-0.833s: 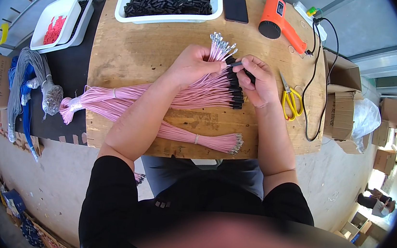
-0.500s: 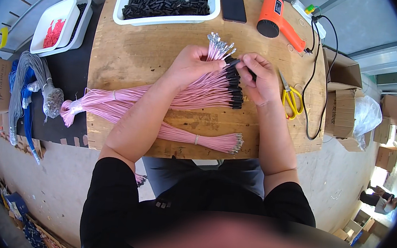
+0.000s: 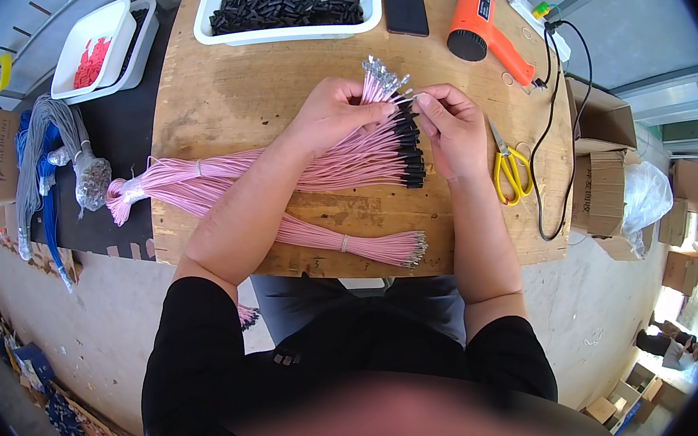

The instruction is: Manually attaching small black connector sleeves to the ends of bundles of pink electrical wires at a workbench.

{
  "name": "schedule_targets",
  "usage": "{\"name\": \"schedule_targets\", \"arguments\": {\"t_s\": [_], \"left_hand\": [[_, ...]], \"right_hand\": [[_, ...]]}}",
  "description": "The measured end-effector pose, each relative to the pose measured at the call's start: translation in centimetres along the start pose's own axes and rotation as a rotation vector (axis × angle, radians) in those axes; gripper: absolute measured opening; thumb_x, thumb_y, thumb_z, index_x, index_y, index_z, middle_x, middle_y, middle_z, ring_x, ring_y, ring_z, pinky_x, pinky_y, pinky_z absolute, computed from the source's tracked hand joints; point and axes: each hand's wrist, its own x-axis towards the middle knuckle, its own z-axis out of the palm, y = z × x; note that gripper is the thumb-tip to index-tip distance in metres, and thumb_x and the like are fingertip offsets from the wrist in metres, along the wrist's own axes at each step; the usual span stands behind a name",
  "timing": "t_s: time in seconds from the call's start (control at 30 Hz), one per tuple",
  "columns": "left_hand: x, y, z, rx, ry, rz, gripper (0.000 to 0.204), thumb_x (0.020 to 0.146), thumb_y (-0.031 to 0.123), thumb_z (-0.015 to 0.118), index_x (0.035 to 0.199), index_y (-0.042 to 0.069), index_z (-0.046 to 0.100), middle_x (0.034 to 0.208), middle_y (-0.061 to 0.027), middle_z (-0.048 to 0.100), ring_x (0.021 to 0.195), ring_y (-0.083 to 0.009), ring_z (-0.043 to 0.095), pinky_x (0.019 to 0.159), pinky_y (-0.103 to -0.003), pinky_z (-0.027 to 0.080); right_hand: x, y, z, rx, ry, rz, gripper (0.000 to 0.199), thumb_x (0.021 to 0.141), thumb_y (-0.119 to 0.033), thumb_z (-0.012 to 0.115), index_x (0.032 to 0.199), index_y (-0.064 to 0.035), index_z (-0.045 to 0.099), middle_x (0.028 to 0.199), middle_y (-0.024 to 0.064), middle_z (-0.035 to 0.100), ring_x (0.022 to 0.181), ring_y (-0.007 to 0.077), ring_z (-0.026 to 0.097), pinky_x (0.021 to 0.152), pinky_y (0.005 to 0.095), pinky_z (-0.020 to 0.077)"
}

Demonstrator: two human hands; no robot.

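My left hand (image 3: 338, 116) is closed round the upper part of a bundle of pink wires (image 3: 320, 168), thumb laid across it. Bare silver metal terminals (image 3: 383, 77) fan out above that thumb. Lower down, many wires of this bundle end in black sleeves (image 3: 411, 152), packed in a row. My right hand (image 3: 454, 129) pinches the end of one pink wire beside the terminals, thumb against forefinger. Its other fingers are curled, and whatever lies inside them is hidden. A second tied bundle of pink wires (image 3: 354, 246), with bare metal ends, rests nearer to me on the wooden table (image 3: 297, 68).
At the back stand a white tub (image 3: 203, 15) of black sleeves, a dark phone (image 3: 405, 4) and an orange heat gun (image 3: 481, 28) with a black cord (image 3: 577, 131). Yellow-handled scissors (image 3: 510, 174) lie right of my right hand. Grey wire bundles (image 3: 77, 138) lie at left.
My right hand has shifted slightly up and left, onto a wire end by the terminals. The black sleeve seen at its fingertips before now sits among the others. My left hand keeps its grip.
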Motion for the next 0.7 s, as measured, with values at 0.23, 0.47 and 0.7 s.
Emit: {"name": "schedule_targets", "arguments": {"t_s": [0.23,0.47,0.7], "left_hand": [[-0.2,0.6,0.6,-0.127,0.056,0.027,0.015,0.089,0.010,0.075,0.094,-0.003,0.072,0.078,-0.0040,0.069,0.066,-0.0082,0.062,0.062,-0.024,0.050],[0.0,0.0,0.3,0.018,0.069,0.064,0.014,0.087,0.011,0.077,0.092,-0.001,0.073,0.076,-0.0006,0.068,0.066,-0.0047,0.057,0.060,-0.023,0.046],[0.1,-0.4,0.0,0.022,0.061,0.054,0.013,0.087,0.011,0.076,0.091,-0.001,0.073,0.077,0.0009,0.068,0.067,-0.0034,0.055,0.059,-0.022,0.044]], "right_hand": [[-0.1,0.7,0.1,0.013,0.017,-0.068,0.003,0.093,-0.003,0.068,0.093,-0.0004,0.066,0.078,0.0006,0.062,0.061,0.0035,0.045,0.054,0.0188,0.0347],[-0.5,0.5,0.7,-0.056,0.008,-0.036,0.005,0.092,-0.003,0.069,0.093,0.0002,0.065,0.077,0.0004,0.060,0.060,0.0035,0.044,0.052,0.0195,0.0333],[0.3,-0.4,-1.5,0.195,-0.213,0.218,0.014,0.098,-0.015,0.062,0.096,-0.0010,0.064,0.076,0.0011,0.059,0.056,0.0050,0.042,0.050,0.0192,0.0305]]}}
